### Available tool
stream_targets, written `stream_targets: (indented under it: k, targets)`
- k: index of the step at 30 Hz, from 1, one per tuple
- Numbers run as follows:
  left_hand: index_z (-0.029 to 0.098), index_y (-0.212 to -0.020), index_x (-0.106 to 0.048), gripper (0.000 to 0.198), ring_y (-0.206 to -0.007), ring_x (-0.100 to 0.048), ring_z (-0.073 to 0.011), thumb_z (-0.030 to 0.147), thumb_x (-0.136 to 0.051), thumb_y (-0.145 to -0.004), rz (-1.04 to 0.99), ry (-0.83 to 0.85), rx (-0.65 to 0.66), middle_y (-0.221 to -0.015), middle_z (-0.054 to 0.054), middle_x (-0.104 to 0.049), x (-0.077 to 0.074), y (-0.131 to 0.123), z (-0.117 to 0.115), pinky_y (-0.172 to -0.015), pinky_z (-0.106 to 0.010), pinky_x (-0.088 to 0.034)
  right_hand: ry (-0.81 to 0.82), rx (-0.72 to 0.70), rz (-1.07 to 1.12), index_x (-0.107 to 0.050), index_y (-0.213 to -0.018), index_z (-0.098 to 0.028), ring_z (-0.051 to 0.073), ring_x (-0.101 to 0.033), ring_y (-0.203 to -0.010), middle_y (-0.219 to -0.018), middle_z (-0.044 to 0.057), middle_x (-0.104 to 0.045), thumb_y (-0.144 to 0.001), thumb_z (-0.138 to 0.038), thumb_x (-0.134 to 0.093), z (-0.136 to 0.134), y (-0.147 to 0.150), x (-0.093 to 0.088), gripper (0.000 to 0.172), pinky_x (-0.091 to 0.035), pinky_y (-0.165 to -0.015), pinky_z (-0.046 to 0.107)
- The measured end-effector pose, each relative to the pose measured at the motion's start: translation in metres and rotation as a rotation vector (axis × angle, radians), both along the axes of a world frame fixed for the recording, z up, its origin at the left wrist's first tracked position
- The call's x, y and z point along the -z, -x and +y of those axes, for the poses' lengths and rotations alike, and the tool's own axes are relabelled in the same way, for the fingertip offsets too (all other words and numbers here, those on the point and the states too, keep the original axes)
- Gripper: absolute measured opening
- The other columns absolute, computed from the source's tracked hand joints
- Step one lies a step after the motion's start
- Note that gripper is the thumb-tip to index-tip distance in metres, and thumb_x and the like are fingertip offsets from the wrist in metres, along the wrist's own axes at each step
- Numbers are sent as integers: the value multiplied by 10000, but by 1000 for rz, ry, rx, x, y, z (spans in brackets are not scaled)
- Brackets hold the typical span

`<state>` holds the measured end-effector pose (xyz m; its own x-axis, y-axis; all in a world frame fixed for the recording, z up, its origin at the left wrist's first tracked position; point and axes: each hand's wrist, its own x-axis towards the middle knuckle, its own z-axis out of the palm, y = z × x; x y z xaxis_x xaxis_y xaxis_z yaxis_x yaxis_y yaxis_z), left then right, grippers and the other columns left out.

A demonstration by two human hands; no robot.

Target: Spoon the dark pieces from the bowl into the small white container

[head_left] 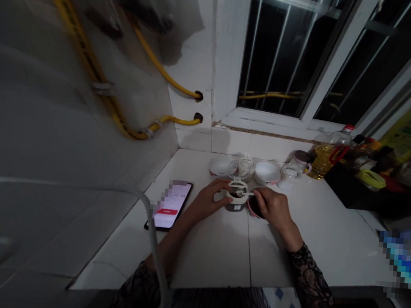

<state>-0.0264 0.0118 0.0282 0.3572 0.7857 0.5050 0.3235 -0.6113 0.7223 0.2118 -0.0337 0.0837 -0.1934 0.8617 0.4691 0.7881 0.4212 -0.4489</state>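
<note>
A small clear jar (236, 206) with a white rim and a flipped-up lid stands on the tiled counter. My left hand (209, 198) is closed around its left side, thumb near the front of the rim. In my right hand (272, 205) is the handle of a small white spoon (245, 193), pinched between the fingers; its head is over the jar's mouth. What the jar holds looks dark and is hard to make out. Just right of the jar, partly under my right hand, sits a bowl (254, 207) with dark contents.
Behind the jar stand a white bowl (267, 173), another bowl (222, 166) and a clear jar (245, 168). A phone (171, 204) lies at the left. Toward the right are a lidded jar (290, 175), an oil bottle (323, 159) and a dark box (350, 188). A pale cable (153, 235) crosses in front.
</note>
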Motion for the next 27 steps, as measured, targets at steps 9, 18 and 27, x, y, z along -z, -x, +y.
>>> stream_targets:
  k: [9, 18, 27]
  targets:
    - [218, -961, -649, 175, -1204, -633, -257, 350, -683, -853, -2, 11, 1, -1280, -106, -663, -1, 0, 0, -1025, -437, -513, 120, 155, 144, -416, -557, -227, 125, -375, -530, -509, -25, -396, -897, -661, -426, 8, -64, -3, 551, -295, -524, 264]
    - [218, -969, -649, 188, -1199, -634, -258, 365, -684, -856, -2, 4, -1, -1289, -103, -660, -1, 1, -1, -1021, -441, -517, 384, 29, 105, -669, -676, -195, 149, -463, -542, -534, -1, -538, -865, -571, -471, 11, -55, 10, 465, -324, -508, 255]
    - [218, -964, -656, 190, -1199, -635, -269, 364, -693, -849, -4, 12, -1, -1280, -112, -663, -2, 0, -1, -1013, -436, -517, 373, 111, 217, -446, -515, -220, 114, -344, -512, -490, -36, -378, -795, -665, -485, 13, -62, 3, 527, -285, -499, 258]
